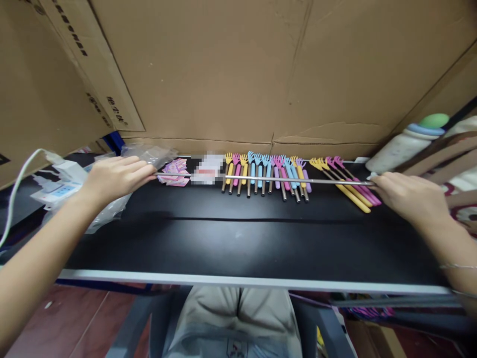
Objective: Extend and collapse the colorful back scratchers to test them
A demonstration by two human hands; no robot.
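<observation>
A long thin metal rod (pixel 261 179) stretches level above the black table (pixel 238 238), held at both ends. My left hand (pixel 115 176) pinches its left end, fingers closed. My right hand (pixel 406 196) grips the right end, fingers closed round it. Under the rod lies a row of several small back-scratchers (pixel 264 174) with yellow, pink, blue and purple hand-shaped heads and handles. A few more yellow and pink scratchers (pixel 348 181) lie slanted near my right hand.
Clear plastic bags (pixel 149 154) and pink packets (pixel 175 173) lie at the back left. A white charger and cable (pixel 55 179) sit at far left. Cardboard boxes (pixel 238 69) wall the back. A white bottle with a green cap (pixel 406 144) lies at right.
</observation>
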